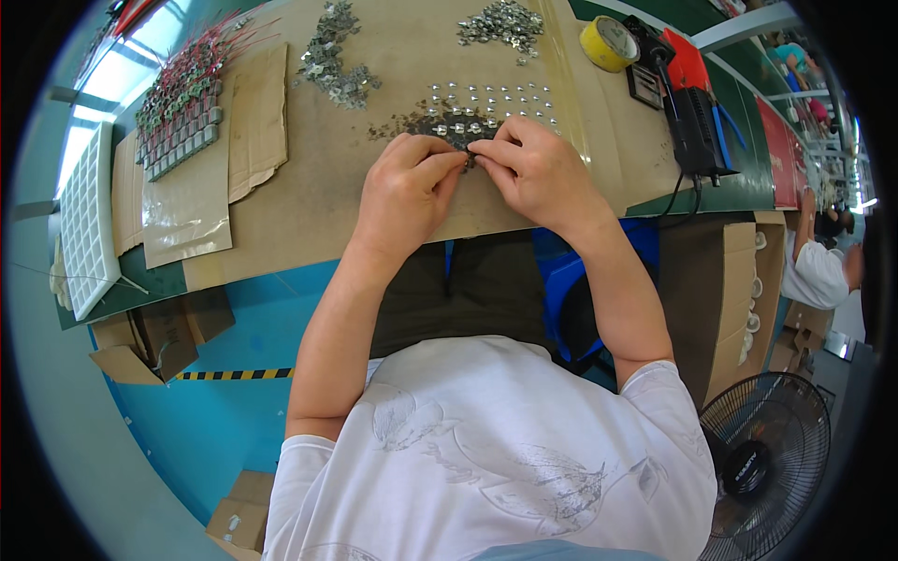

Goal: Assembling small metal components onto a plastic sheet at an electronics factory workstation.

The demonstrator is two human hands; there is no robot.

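My left hand point(408, 190) and my right hand point(535, 174) meet over the near part of the cardboard-covered table point(309, 210). Both are closed in a pinch, thumb against index finger, with the fingertips almost touching. Whatever lies between them is too small to make out. Just beyond the fingertips spreads a heap of small dark pieces point(412, 124). Behind the right hand, small shiny metal parts point(491, 97) stand in rows. Farther off lie a loose pile of silvery metal pieces point(337, 65) and another pile of shiny parts point(501, 25).
At the left stand wired small components point(182, 126) in a block, beside a white grid tray point(89, 220). A yellow tape roll point(609, 44) and a black soldering station point(697, 131) are at the right. A fan point(765, 467) stands behind me at the right.
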